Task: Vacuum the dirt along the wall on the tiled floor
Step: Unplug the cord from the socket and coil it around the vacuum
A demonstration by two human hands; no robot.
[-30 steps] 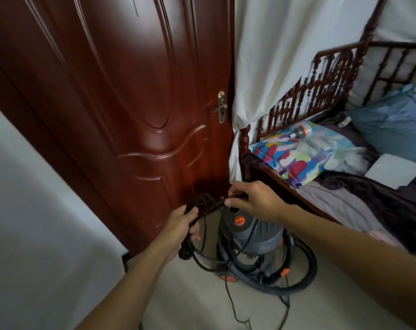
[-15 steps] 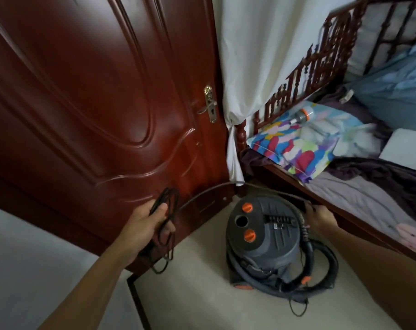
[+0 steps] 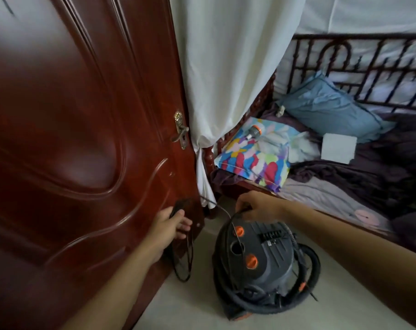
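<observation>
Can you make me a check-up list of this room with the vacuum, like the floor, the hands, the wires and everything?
Surface: pale floor; no dirt can be made out.
Job's things: grey vacuum with orange knobs stands beside the door, black hose looped round it.
Clutter: colourful pillow, blue pillow and white pad on the bed.
Grips: left hand holds the coiled cord; right hand pinches one strand above the vacuum.
Cables: cord runs between both hands; no plug shows.
Surroundings: dark red door, white curtain, wooden bed.
</observation>
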